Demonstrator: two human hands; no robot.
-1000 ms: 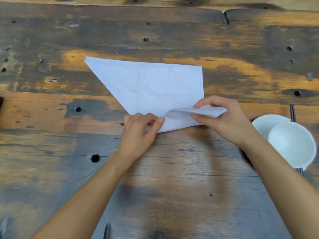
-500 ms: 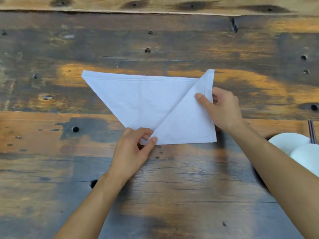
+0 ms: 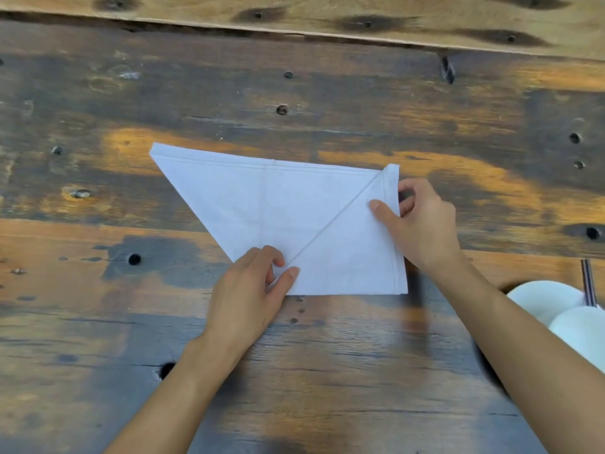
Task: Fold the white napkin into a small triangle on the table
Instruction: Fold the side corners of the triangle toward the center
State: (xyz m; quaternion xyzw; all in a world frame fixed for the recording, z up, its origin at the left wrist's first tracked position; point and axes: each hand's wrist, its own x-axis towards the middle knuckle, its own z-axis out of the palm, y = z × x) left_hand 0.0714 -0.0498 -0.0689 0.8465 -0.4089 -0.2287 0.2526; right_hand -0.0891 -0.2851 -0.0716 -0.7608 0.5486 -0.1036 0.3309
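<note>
A white cloth napkin (image 3: 262, 208) lies flat mid-table on the weathered dark wooden table (image 3: 98, 355), its right part folded over along a diagonal crease. The left hand (image 3: 248, 290) has its grip pinched on the near corner where the crease starts. The right hand (image 3: 422, 224) pinches the right edge, thumb on top. Two round white bowls (image 3: 543, 299) sit far right, beside what may be dark chopsticks (image 3: 587, 283).
</note>
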